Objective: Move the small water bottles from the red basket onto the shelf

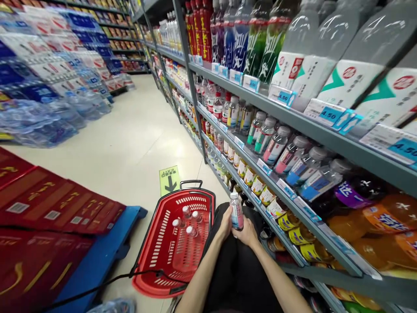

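Both hands joined low at centre, over the lap in black trousers (241, 278). Small clear plastic bottle with white cap and pink-and-blue label (236, 211) held upright between them, long axis near vertical, cap up. Left hand (226, 225) wrapped around the bottle's left side, fingers curled shut against the label. Right hand (246, 233) cupped under and behind the base, fingers closed on the lower part; exact finger hold on the far side hidden. Both hands touching the bottle, neither nearer than the other.

Just to the left of the hands, on the pale floor (130, 143), a red plastic shopping basket with slotted walls and a dark handle (163, 243). Inside it, several small clear bottles with white caps (187, 219) standing upright, grouped toward the far right corner. Held bottle above and to the right of the basket's right rim, close beside it, left hand on the basket side.

To the right, a grey metal shelf unit (293, 117) with blue price tags, close by. Middle row at about the height of the held bottle: matching small bottles with grey caps (276, 145), tilted in line. Below them, yellow-labelled jars (257, 184); above, tall drink bottles.

At left, red flat cartons with gold print (48, 204) stacked on a blue pallet (107, 248). Farther back, shrink-wrapped packs of water (42, 113). Green arrow sticker (169, 179) on the floor beyond the basket.
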Tool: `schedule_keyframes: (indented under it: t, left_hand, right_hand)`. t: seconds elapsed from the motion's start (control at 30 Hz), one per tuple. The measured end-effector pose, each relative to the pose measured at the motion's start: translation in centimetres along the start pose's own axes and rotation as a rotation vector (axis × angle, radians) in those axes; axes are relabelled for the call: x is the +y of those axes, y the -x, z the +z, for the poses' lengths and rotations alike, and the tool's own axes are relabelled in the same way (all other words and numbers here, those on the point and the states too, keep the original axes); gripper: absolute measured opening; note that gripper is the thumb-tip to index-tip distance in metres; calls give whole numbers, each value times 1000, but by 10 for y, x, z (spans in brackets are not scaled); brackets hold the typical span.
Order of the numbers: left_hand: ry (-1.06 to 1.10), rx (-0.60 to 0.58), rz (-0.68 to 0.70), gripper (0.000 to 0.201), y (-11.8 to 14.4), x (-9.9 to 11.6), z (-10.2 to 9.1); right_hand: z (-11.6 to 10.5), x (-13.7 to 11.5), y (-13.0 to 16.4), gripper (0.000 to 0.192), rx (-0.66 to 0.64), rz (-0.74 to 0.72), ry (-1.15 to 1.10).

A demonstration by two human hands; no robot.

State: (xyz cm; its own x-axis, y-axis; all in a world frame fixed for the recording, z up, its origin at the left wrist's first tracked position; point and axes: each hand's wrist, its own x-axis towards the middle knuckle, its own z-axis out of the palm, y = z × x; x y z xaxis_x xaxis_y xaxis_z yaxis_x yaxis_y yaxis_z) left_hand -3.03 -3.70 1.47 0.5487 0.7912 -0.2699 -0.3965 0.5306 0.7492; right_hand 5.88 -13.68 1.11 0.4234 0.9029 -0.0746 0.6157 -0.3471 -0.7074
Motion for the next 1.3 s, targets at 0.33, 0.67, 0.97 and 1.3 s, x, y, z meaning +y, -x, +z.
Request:
schedule_keyframes:
  t: [0.33,0.67,0.97,1.3]
  left_hand:
    - [-2,20,-126,79,-9,-10,2]
    - [-115,-61,-339,77,-10,-6,1]
    - [-48,-36,-319,68,-8,-14,4]
    - [-37,30,-240,76,-7,-20,8]
  right_hand:
    - [-5,13,3,47,55,-85,69]
    - [-9,16,6,53,80,-59,26]
    - [-7,24,3,52,65,-44,67]
    - [-6,30,3,48,117,-95,17]
